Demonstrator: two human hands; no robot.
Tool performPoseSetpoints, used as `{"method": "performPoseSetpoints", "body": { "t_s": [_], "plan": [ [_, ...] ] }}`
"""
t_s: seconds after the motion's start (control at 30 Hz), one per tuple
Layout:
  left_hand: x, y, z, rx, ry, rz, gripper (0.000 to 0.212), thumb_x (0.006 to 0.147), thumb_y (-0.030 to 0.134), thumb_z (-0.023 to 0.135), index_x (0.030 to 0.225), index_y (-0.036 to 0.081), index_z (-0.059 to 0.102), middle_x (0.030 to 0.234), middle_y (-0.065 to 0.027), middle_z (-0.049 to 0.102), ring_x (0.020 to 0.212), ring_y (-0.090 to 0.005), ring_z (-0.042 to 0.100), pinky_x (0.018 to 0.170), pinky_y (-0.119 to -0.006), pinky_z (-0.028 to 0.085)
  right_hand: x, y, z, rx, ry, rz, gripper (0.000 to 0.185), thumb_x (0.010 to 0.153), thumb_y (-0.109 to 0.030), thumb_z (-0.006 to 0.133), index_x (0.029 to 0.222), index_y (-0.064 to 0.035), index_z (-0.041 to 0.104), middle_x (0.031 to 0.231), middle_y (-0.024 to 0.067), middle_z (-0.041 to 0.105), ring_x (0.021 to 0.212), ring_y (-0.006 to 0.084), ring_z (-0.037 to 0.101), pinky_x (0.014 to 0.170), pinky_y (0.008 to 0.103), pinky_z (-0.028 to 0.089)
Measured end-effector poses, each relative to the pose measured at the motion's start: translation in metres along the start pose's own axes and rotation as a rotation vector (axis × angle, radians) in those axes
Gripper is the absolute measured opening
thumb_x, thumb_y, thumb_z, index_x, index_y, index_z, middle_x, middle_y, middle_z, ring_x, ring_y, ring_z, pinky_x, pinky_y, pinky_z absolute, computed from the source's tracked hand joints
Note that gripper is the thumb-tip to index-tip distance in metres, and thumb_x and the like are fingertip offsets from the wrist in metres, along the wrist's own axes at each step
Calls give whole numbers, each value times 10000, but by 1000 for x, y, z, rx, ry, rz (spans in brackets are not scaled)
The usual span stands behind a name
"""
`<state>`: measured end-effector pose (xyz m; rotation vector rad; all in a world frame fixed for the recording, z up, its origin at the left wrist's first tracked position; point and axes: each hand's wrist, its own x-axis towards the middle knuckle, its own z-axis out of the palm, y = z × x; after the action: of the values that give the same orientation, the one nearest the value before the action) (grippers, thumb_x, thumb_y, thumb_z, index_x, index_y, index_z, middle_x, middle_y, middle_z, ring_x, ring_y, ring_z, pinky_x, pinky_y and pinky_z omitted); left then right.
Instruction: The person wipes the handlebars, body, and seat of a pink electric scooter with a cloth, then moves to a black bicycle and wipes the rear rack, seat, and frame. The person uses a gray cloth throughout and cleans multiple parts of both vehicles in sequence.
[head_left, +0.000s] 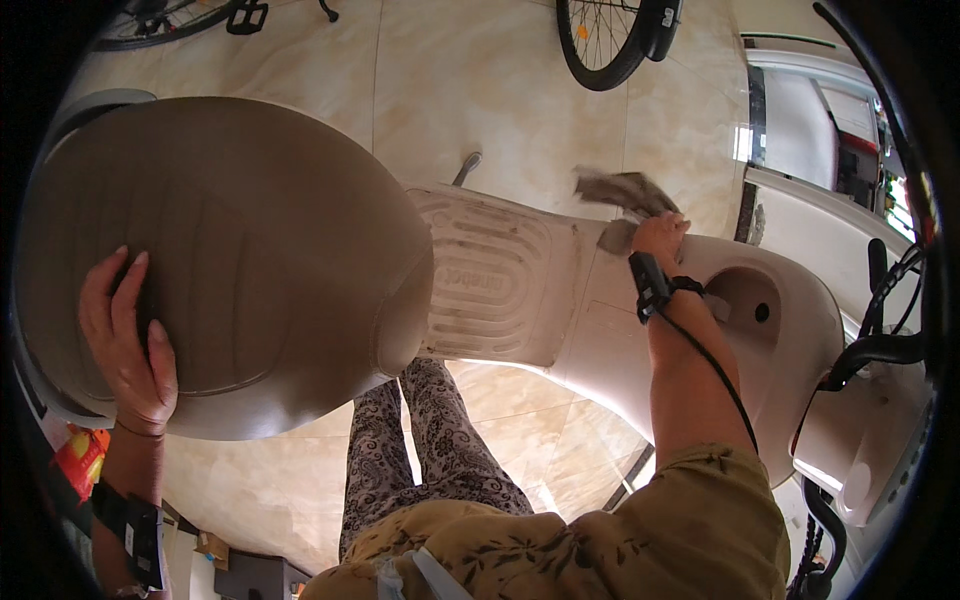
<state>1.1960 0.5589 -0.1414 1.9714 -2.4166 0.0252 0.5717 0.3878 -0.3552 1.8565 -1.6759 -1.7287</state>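
An electric scooter stands across my view. Its wide brown seat (247, 225) lies to the left, and my left hand (131, 337) rests on it with the fingers apart, holding nothing. Over at the inner side of the pale front panel (615, 330), my right hand (660, 236) grips a grey-brown cloth (630, 191). The cloth's loose end is blurred and hangs out past the panel's far edge. Between seat and panel is the ridged footboard (487, 277), which bears dark smudges in its grooves and raised lettering.
A storage recess (750, 300) opens in the front panel, with black handlebars (874, 356) at the far right. The scooter's kickstand or pedal (469, 166) juts past the footboard. A bicycle wheel (607, 45) stands on the tiled floor (480, 90) beyond. A red-and-yellow packet (81, 457) lies at left.
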Motion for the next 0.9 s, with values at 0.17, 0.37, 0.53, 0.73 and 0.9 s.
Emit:
{"method": "performPoseSetpoints", "body": {
  "t_s": [0.17, 0.37, 0.53, 0.73, 0.9],
  "plan": [
    [1, 0, 0, 1, 9, 7, 468, 914, 322, 382, 1261, 35, 510, 1300, -158, 451, 1188, -342, 430, 1019, -450, 314, -27, -42, 30, 140, 202, 4, 354, 880, -294, 518, 1066, -25, 651, 1220, 171, 472, 1097, 340, 419, 884, 471, 321],
    [1, 5, -1, -10, 44, -29, 440, 893, 292, 410, 1246, 53, 521, 1288, -148, 458, 1182, -345, 433, 1010, -458, 323, -142, -99, 92, 197, 305, -187, 441, 892, -233, 445, 1260, -2, 523, 1429, 197, 327, 1338, 377, 260, 1071, 515, 207],
    [2, 7, -2, -9, 76, -25, 423, 877, 258, 426, 1235, 56, 525, 1276, -158, 456, 1174, -366, 425, 1011, -485, 314, -272, -88, 162, 312, 289, -383, 392, 896, -177, 437, 1217, 9, 564, 1421, 136, 379, 1354, 327, 272, 1118, 476, 197],
    [-2, 19, -2, -97, 92, -48, 440, 815, 173, 492, 1236, 47, 506, 1269, -173, 442, 1170, -382, 408, 1034, -496, 296, -327, -51, 157, 366, -79, -399, 178, 762, -155, 573, 857, -70, 698, 947, 101, 623, 945, 302, 569, 807, 429, 466],
    [-7, 33, -8, -67, 133, -68, 458, 785, 120, 531, 1233, 40, 486, 1255, -179, 433, 1181, -379, 391, 1050, -510, 281, -255, -44, -12, 729, 561, -244, 138, 794, -177, 538, 790, -85, 641, 839, 125, 608, 803, 328, 584, 720, 436, 474]
  ]
}}
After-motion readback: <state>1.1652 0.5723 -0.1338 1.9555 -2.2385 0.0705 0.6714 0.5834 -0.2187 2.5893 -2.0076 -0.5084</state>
